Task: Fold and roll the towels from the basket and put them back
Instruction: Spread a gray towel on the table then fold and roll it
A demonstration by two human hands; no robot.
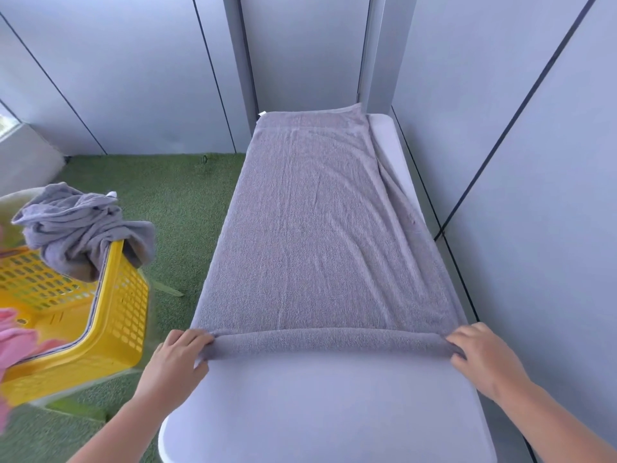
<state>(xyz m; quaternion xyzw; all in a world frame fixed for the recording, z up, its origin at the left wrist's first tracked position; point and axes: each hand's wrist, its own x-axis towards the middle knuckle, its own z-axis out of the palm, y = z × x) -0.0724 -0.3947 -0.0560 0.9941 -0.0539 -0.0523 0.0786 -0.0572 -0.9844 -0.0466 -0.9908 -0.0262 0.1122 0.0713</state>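
Towel (320, 222), grey and folded lengthwise, lies flat along a narrow white table (327, 406), running from 6 o'clock toward 12 o'clock. Its far end reaches the table's far edge by the grey wall panels (133, 68); its right side droops over the table's 3 o'clock edge, close to the wall. The near end is turned into a short tight roll (327, 342) lying across the table. Bare table surface stretches from the roll toward 6 o'clock. The left hand (177, 359) pinches the roll's left end, fingers curled over the top. The right hand (484, 352) grips the right end the same way. At 9 o'clock, on green artificial turf (173, 202), stands a yellow basket (113, 322) with a crumpled grey towel (80, 225) draped over its rim and pink cloth (16, 339) beside it.
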